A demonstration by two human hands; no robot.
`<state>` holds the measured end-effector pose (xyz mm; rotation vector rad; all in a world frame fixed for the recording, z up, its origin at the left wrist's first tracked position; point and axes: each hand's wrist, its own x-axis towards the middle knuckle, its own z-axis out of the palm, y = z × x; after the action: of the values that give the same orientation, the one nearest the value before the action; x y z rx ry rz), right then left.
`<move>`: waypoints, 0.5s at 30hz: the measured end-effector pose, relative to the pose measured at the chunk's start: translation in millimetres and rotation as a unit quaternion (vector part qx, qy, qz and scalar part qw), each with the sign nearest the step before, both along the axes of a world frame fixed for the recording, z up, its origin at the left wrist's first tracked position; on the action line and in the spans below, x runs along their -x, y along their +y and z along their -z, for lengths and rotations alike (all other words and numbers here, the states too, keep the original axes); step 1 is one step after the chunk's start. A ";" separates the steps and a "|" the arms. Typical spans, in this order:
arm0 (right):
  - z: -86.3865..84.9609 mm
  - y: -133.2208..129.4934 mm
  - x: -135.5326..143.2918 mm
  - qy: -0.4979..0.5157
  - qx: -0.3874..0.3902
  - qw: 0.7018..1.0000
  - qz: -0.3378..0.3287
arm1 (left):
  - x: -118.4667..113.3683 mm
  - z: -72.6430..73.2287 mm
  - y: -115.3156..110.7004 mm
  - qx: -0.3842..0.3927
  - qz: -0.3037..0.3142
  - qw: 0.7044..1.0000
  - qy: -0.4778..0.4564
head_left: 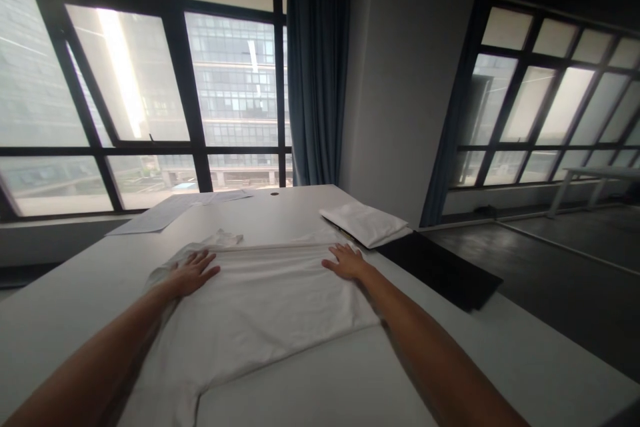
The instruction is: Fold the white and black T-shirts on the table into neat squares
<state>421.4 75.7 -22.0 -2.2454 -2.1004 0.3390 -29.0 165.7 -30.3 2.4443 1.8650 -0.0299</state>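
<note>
I find the white T-shirt [260, 313] laid flat on the white table [75, 293]. My left hand [193, 271] and right hand [347, 261] rest on its far folded edge, fingers spread, palms down. Advise smoothing outward evenly, keeping the fold straight.

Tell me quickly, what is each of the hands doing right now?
Left hand: open, flat on the white shirt, holding nothing.
Right hand: open, flat on the shirt, holding nothing.
</note>
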 end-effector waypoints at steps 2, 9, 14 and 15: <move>4.0 0.5 -1.3 -0.004 -0.006 1.000 0.006 | 0.3 -0.9 3.2 0.015 -0.004 1.000 0.006; -28.4 -13.9 -5.7 -0.043 0.041 0.994 -0.091 | 18.0 -34.3 -14.1 0.105 0.095 0.990 0.024; -43.4 -4.7 29.4 -0.033 -0.065 0.992 -0.099 | -14.6 -40.7 -13.9 -0.022 0.050 0.998 0.024; -41.7 -1.5 36.6 -0.031 -0.042 0.992 -0.112 | -20.1 -38.0 -10.2 -0.009 0.046 0.998 0.028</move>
<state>384.9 74.2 19.7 -2.0043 -2.3564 0.1879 -8.9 155.5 7.6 2.5661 1.7796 -0.0885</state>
